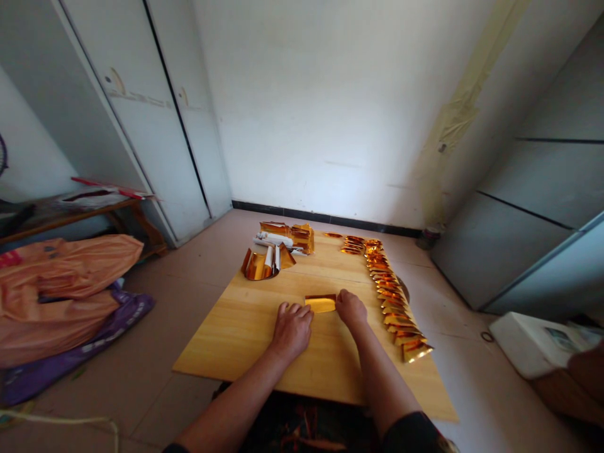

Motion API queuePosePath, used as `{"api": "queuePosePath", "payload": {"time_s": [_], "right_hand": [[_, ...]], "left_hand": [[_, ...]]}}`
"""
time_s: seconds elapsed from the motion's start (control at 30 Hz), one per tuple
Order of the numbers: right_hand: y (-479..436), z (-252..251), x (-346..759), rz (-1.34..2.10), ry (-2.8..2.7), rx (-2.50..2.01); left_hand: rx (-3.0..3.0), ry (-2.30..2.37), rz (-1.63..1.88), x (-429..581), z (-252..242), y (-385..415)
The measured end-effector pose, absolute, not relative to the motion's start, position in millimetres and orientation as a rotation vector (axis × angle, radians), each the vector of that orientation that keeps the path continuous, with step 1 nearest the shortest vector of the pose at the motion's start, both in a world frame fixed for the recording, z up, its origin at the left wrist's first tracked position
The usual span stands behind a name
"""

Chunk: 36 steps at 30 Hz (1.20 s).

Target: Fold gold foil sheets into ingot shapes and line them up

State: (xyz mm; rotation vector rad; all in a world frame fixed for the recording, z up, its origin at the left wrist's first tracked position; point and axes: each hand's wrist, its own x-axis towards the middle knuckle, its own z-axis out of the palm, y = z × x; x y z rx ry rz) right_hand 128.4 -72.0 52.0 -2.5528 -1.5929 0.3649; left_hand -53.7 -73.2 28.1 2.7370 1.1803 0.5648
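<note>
A small gold foil paper sheet (pixel 321 304), partly curled along its far edge, lies in front of me on the wooden board. My left hand (pixel 293 328) is at its left end, fingers bent and gripping the edge. The right end is pinched by my right hand (pixel 352 308), its fingers closed. Along the board's right side runs a long row of folded gold foil pieces (pixel 391 292), overlapping one another. At the far left are curled gold foil sheets (pixel 257 267) with white backs, and a further stack of gold foil (pixel 302 238) lies behind them.
The wooden board (pixel 226 340) sits low above a tiled floor. A white wall (pixel 330 113) stands behind it, with grey cabinets (pixel 155 107) at left. Orange cloth (pixel 70 277) and a purple bag (pixel 94 352) lie left; a white box (pixel 533 343) stands right.
</note>
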Motion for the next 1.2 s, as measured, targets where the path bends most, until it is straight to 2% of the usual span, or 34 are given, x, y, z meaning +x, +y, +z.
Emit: {"api": "queuePosePath", "payload": {"time_s": [0.37,0.6,1.03,1.2], "right_hand": [[-76,50,119,0.353,-1.642,-2.542],[-84,47,138,0.438,-1.735,-2.325],[-99,45,137,0.515,-1.778,-2.130],[-98,40,136,0.428,-1.715,-2.140]], "left_hand": [[2.737,1.196,0.584,-50,26,-68],[2.577,1.290,0.678,-38,21,-50],[2.611,1.175,0.747,-45,20,-55],[2.587,1.233,0.690,-43,20,-54]]}}
